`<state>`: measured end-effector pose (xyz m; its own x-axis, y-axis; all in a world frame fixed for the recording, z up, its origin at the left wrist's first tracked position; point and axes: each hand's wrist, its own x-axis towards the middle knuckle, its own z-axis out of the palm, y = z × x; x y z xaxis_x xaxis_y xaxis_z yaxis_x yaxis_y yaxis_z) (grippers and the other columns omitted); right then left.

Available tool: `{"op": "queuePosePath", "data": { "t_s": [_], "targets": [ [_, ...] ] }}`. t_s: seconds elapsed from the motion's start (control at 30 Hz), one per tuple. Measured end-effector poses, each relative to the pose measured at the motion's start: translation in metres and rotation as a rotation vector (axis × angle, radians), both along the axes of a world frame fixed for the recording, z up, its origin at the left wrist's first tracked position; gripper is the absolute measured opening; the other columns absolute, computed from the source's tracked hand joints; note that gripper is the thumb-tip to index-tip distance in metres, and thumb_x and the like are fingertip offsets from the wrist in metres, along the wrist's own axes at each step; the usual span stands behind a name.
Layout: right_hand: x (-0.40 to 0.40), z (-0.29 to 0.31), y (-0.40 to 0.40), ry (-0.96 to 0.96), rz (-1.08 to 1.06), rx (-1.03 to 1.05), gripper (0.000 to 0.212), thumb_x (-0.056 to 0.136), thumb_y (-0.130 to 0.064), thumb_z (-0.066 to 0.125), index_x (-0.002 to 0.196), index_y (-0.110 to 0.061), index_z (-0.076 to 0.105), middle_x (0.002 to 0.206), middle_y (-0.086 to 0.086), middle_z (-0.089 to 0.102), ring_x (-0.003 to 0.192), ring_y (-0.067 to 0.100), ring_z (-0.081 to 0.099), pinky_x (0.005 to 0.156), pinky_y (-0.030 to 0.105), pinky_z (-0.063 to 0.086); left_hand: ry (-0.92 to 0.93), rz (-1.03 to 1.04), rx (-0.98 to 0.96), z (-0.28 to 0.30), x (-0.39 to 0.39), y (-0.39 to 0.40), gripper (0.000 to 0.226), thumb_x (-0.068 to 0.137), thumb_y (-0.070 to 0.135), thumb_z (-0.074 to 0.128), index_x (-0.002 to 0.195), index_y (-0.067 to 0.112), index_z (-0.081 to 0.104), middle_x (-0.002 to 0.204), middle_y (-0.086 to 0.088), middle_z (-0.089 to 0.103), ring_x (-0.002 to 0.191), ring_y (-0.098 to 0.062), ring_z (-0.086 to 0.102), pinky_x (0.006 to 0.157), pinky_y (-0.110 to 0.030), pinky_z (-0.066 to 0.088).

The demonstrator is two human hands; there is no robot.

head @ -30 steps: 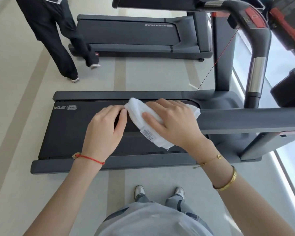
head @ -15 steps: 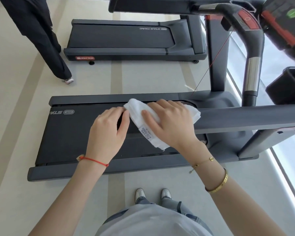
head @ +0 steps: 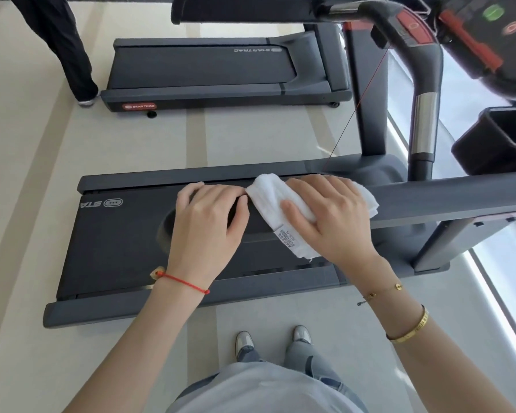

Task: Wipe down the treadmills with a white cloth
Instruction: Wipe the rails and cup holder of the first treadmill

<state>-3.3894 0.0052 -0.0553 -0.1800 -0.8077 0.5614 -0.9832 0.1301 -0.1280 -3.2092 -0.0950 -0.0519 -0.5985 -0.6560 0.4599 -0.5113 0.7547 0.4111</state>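
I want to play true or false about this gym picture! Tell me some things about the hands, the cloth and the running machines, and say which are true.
1. The right hand lies on the white cloth. True.
2. The cloth is on the floor. False: it lies over the near treadmill's side handrail.
3. The left hand wears a red string bracelet at the wrist. True.
4. The left hand holds a spray bottle. False: it holds no bottle; it rests on the rail beside the cloth.
5. There is only one treadmill. False: a second treadmill stands behind.
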Motion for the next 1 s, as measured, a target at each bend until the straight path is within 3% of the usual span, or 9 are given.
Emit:
{"op": "queuePosePath", "data": {
  "t_s": [0.23,0.43,0.67,1.0],
  "targets": [
    [-0.021,-0.003,0.006,-0.013,-0.008,-0.093,0.029,0.096,-0.036,0.051,0.093,-0.019,0.074,0.081,-0.002,0.068,0.073,0.024,0.062,0.071,0.037,0.047,-0.003,-0.036,0.063,0.006,-0.032,0.013,0.016,0.095,0.014,0.053,0.087,0.007,0.066,0.076,-0.002,0.065,0.071,-0.025,0.058,0.077,-0.038,0.047],
    [-0.054,-0.005,0.025,0.001,-0.007,-0.123,0.028,0.095,-0.035,0.052,0.091,-0.018,0.074,0.082,-0.002,0.069,0.074,0.023,0.063,0.071,0.038,0.047,-0.010,-0.041,0.062,0.007,-0.068,0.031,0.016,0.095,0.014,0.054,0.086,0.007,0.065,0.074,-0.002,0.063,0.069,-0.023,0.055,0.069,-0.036,0.046],
    [-0.099,-0.006,0.049,0.004,0.027,-0.162,0.028,0.095,-0.034,0.054,0.089,-0.016,0.075,0.083,-0.004,0.071,0.073,0.022,0.065,0.070,0.037,0.049,0.019,-0.039,0.081,0.009,-0.120,0.058,0.015,0.095,0.014,0.056,0.086,0.006,0.065,0.073,-0.002,0.062,0.068,-0.023,0.055,0.065,-0.032,0.045],
    [-0.192,-0.001,0.104,0.030,0.022,-0.117,0.027,0.094,-0.034,0.057,0.092,-0.014,0.075,0.088,-0.001,0.072,0.080,0.022,0.066,0.076,0.036,0.049,0.013,-0.079,0.066,0.008,-0.203,0.105,0.020,0.096,0.017,0.054,0.084,0.007,0.066,0.074,-0.003,0.064,0.069,-0.023,0.057,0.066,-0.040,0.050]
  ]
}}
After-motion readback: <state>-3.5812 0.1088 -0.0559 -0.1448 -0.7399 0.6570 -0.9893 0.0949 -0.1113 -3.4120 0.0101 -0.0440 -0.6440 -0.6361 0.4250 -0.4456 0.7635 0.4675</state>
